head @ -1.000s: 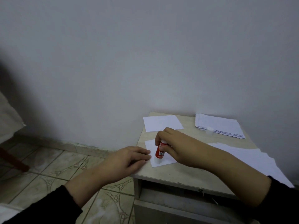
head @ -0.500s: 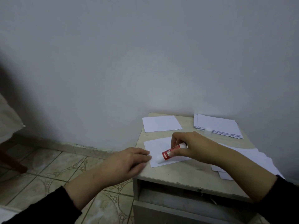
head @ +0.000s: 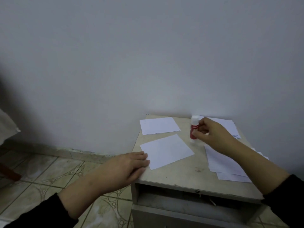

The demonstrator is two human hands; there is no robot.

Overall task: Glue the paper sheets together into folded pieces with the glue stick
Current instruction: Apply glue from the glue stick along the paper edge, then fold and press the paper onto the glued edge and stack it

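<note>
A white paper sheet (head: pixel 167 150) lies flat in the middle of the small beige table (head: pixel 181 173). My left hand (head: pixel 128 165) rests with straight fingers on the sheet's near-left corner at the table edge. My right hand (head: pixel 212 132) pinches a red and white glue stick (head: pixel 193 129), held upright at the back of the table, its lower end at a small clear cap on the tabletop. A second single sheet (head: pixel 158 125) lies at the back left.
A pile of white sheets (head: pixel 227 163) lies at the table's right under my right forearm. Another stack (head: pixel 230 127) sits at the back right against the wall. An open drawer slot (head: pixel 181 201) runs below the tabletop. Tiled floor lies to the left.
My right hand lifted the glue stick off the middle sheet and carried it back and right, turning it upright. My left hand stayed on the sheet's corner.
</note>
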